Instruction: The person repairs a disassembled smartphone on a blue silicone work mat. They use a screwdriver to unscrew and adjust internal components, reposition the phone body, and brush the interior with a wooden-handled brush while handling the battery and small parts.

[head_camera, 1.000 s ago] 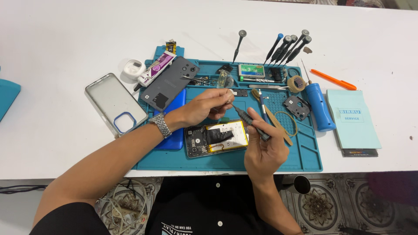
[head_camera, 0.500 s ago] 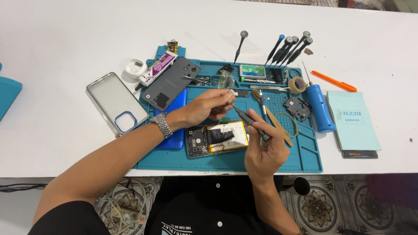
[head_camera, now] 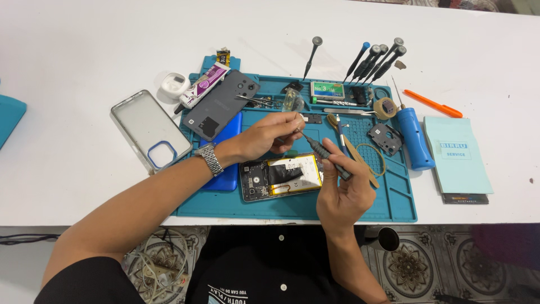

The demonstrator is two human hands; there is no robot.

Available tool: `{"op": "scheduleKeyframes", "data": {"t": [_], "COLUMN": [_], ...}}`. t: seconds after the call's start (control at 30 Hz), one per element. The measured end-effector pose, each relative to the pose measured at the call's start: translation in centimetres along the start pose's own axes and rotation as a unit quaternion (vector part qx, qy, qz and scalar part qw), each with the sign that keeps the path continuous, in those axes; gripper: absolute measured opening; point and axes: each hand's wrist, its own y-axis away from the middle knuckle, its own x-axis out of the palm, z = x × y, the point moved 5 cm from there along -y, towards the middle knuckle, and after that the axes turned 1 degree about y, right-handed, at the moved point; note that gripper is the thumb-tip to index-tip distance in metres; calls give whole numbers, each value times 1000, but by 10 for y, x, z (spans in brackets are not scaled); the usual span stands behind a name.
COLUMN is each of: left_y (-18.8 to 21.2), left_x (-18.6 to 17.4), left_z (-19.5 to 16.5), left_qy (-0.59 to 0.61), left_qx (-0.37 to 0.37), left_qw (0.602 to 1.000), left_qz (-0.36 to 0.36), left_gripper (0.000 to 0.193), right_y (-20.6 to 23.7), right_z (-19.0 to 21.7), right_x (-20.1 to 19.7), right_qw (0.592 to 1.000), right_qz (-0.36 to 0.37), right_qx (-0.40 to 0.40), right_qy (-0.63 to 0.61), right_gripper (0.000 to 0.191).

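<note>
My right hand [head_camera: 343, 188] grips a small grey screwdriver [head_camera: 322, 152], its tip pointing up-left toward my left hand's fingers. My left hand [head_camera: 264, 137], a metal watch [head_camera: 210, 158] on its wrist, pinches something tiny at the screwdriver's tip; what it is cannot be made out. Both hands hover above an opened phone [head_camera: 281, 175] with a yellow-edged battery and black tape, lying on the teal repair mat [head_camera: 292, 209].
A grey phone back cover [head_camera: 221, 104], a clear case [head_camera: 149, 130], a glue tube [head_camera: 203, 85] and a blue block [head_camera: 227, 177] lie at the left. Several screwdrivers [head_camera: 376, 59], tweezers, a blue cylinder tool [head_camera: 414, 139], an orange pen [head_camera: 433, 103] and a teal booklet [head_camera: 457, 156] sit right.
Both hands stay over the opened phone; the left hand's fingers have closed in slightly on the screwdriver's tip. Nothing else has moved.
</note>
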Motion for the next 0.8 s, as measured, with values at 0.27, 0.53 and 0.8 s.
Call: {"op": "scheduleKeyframes", "data": {"t": [0.27,0.53,0.8], "left_y": [5,16,43], "left_x": [0,-18,-51], "left_z": [-5,-28,-41], "left_qy": [17,-26,6], "left_qx": [16,128,181], "left_qw": [999,980,937], "left_qz": [-24,-149,-299], "left_gripper": [56,57,51], "right_y": [13,8,12], "right_z": [-4,21,44], "right_x": [3,24,91], "right_qw": [996,987,985], "right_qz": [11,69,156], "right_qx": [40,-23,-51], "right_qy": [-73,-142,-56], "right_gripper": [34,44,39]}}
